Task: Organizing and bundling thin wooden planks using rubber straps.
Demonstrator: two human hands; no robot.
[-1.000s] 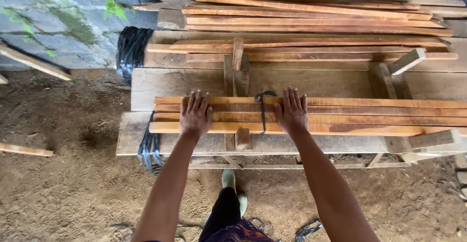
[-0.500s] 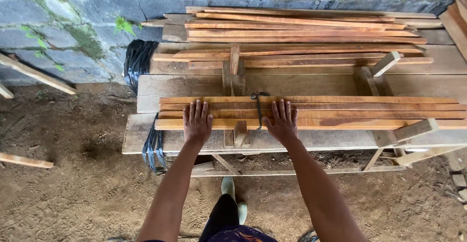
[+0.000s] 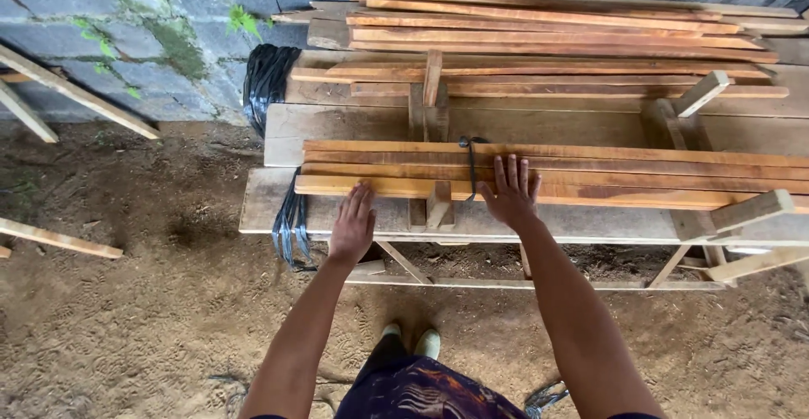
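Note:
A row of long reddish wooden slats lies side by side along a rough plank bench. My left hand rests flat on the bench's front plank, fingertips touching the edge of the nearest slat. Further right, my right hand lies palm down with spread fingers on the front slats. A thin black strap crosses the slats just left of that hand. Neither hand grips anything.
More slats and boards are piled behind, against a grey block wall. Black plastic strips hang off the bench's left end. Loose sticks lie on the dirt floor at left. Small wooden stops stick up from the bench.
My left hand slid back off the slats onto the front plank. The right hand stayed on the slats. The view shifted right.

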